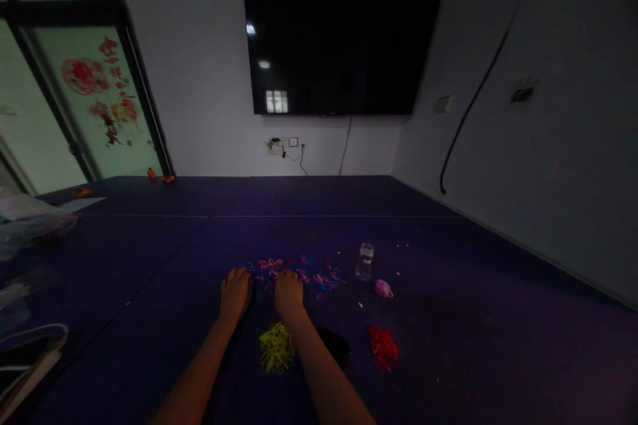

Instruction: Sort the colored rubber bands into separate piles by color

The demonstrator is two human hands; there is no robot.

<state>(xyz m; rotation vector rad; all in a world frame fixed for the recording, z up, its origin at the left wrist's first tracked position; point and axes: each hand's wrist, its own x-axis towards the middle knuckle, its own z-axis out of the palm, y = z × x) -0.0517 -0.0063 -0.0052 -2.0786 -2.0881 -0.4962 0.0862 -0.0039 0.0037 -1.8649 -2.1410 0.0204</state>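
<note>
A scatter of small pink, blue and purple rubber bands (325, 281) lies on the dark purple tabletop (448, 332). My left hand (236, 292) rests palm down at the left edge of the scatter, its fingers loosely bent and apart, with nothing seen in it. My right hand (289, 292) is over the middle of the bands; its fingertips point down and away, hidden from view. Beside my right forearm sits a heap of yellow-green rubber bands (277, 348). A red heap of bands (383, 348) lies further right. Partly behind the forearm is a black heap (335, 346).
A clear bottle (365, 261) stands right of the bands, near a pink lid-like piece (383, 289). Small white scraps (359, 305) dot the table. Clear plastic bags (30, 232) and a metal-framed object (34, 358) are at left. A television (343, 50) hangs on the wall.
</note>
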